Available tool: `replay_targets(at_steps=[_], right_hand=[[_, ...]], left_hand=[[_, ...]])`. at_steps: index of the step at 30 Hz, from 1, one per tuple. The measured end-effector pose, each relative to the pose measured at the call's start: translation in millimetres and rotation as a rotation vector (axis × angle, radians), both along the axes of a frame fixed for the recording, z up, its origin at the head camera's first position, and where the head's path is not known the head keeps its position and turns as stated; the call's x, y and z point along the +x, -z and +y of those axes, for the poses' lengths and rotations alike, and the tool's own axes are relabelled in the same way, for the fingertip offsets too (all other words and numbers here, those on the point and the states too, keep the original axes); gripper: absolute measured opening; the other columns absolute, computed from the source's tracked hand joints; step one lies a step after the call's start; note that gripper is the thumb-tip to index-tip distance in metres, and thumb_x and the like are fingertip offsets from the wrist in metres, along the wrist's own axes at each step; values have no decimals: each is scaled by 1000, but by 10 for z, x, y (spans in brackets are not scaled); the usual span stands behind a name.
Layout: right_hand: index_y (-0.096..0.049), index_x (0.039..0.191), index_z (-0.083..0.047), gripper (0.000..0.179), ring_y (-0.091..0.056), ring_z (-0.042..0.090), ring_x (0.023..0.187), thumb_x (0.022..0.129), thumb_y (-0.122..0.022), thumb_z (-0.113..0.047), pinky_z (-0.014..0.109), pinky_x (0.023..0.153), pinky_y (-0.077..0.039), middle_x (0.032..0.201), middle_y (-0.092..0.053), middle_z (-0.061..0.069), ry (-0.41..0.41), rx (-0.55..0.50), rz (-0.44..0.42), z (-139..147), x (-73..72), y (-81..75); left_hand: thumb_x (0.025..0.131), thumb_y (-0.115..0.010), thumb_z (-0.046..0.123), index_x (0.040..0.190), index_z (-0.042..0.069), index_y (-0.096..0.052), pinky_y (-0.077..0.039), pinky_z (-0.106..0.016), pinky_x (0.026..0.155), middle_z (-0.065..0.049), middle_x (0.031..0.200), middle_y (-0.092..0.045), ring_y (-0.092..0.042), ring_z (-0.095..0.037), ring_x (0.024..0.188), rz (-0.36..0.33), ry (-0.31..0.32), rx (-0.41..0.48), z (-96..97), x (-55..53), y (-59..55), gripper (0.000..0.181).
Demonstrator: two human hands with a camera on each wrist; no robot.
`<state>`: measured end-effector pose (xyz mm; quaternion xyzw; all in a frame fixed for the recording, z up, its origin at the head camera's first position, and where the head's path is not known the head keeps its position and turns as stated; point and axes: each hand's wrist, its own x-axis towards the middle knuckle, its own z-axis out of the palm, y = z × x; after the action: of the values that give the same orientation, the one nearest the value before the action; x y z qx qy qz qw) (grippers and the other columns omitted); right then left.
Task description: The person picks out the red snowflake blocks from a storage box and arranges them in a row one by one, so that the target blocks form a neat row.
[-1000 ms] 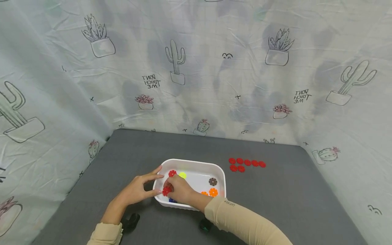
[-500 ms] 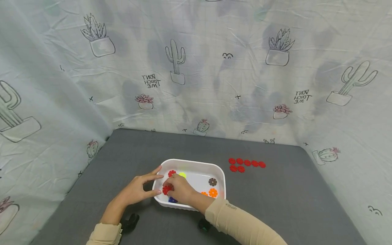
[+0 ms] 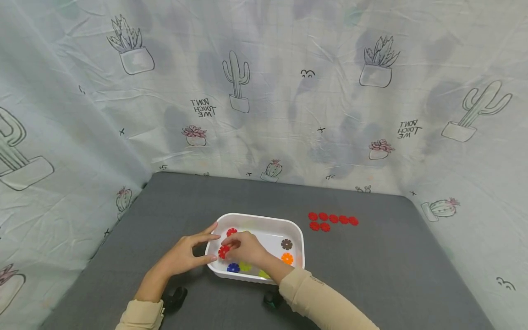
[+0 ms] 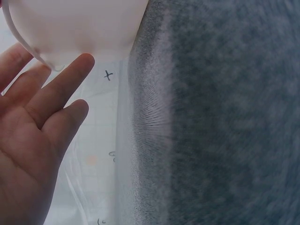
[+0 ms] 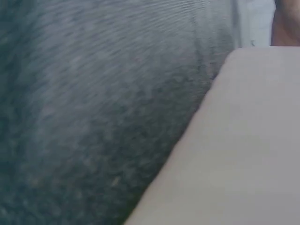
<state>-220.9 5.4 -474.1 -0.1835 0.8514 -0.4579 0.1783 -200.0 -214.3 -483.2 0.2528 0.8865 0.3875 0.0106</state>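
Observation:
In the head view, my right hand [image 3: 249,250] is inside the white plastic tub [image 3: 284,224], pinching a red notched building disc [image 3: 223,252] between thumb and fingers. Just behind it lies another red disc [image 3: 232,232]. My left hand [image 3: 183,254] spreads its fairly straight fingers against the tub's left end. The left wrist view has that hand [image 4: 47,112] below the tub wall [image 4: 89,28], fingertips at its side and rim. A blue disc [image 3: 233,267] and a yellow-green disc [image 3: 245,266] lie near the front wall. The right wrist view shows mostly tub wall [image 5: 234,140].
A brown disc [image 3: 286,244] and an orange disc [image 3: 287,258] lie at the tub's right end. Several red discs [image 3: 333,219] form two rows on the grey table [image 3: 371,266], right of the tub. Dark objects [image 3: 272,299] sit near my wrists. A patterned curtain [image 3: 280,91] surrounds the table.
My right hand has risen slightly and shifted right with the red disc, uncovering the blue and yellow-green discs near the front wall. The left hand stays at the tub's end.

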Motion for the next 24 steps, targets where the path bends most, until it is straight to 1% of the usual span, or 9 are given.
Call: replay_targets(at_steps=[3,8,13,17,24], right_hand=[[-72,106,-13,26,-58,8,76,80,-74,-10,19,74,-54,87,-67,-3,18,-51,-22,16,-6,-22],[-71,108,-13,29,-61,9,82,80,-73,-8,22,77,-55,95,-68,-2,36,-105,-48,42,-10,-42],[-71,110,-13,31,-63,13,88,80,-73,-7,27,80,-56,101,-67,0,73,-151,-102,80,-3,-102],[-70,111,-13,30,-63,16,90,81,-71,-6,31,81,-56,105,-68,1,102,-204,-124,125,-2,-149],[-70,112,-11,30,-63,15,92,82,-71,-7,30,83,-55,108,-68,3,125,-288,-159,285,36,-222]], left_hand=[[81,-71,39,129,11,-60,-39,-64,98,-8,150,-38,-45,-37,131,-1,-3,-5,4,-1,-4,56],[81,-73,34,129,10,-59,-38,-66,97,-10,150,-37,-43,-39,131,-4,-3,2,11,3,-10,56],[81,-73,35,130,10,-59,-37,-66,97,-9,151,-37,-42,-39,132,-16,-11,-1,15,2,-34,56],[80,-73,35,129,12,-60,-37,-65,98,-9,150,-38,-43,-38,132,-16,-14,-1,14,-3,-51,55],[80,-73,34,128,11,-60,-38,-62,99,-9,150,-38,-44,-36,131,-12,-11,-6,10,-14,-57,55]])
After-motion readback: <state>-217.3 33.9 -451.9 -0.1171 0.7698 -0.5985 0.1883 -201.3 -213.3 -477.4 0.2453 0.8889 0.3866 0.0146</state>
